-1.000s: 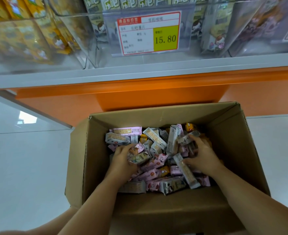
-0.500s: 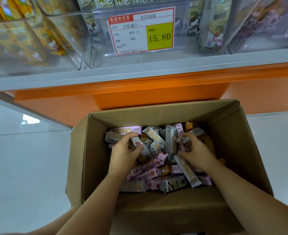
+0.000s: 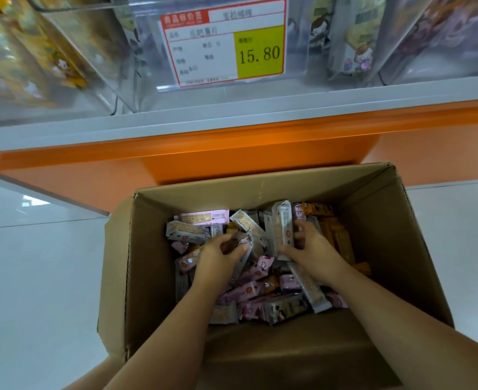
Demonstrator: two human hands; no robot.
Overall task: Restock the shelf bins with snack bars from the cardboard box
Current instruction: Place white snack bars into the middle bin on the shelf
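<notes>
Digging in the cardboard box, your left hand curls round a grey bar at 9 o'clock; your right hand clamps an upright bar at 3 o'clock.

The glossy white tiled floor carries one open brown cardboard box, its far side just beside the orange shelf base

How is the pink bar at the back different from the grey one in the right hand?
The pink bar lies flat across the back; the grey bar stands up on end. No hand touches the pink bar; the right hand grips the grey bar. Both are wrapped snacks in the cardboard box.
</notes>
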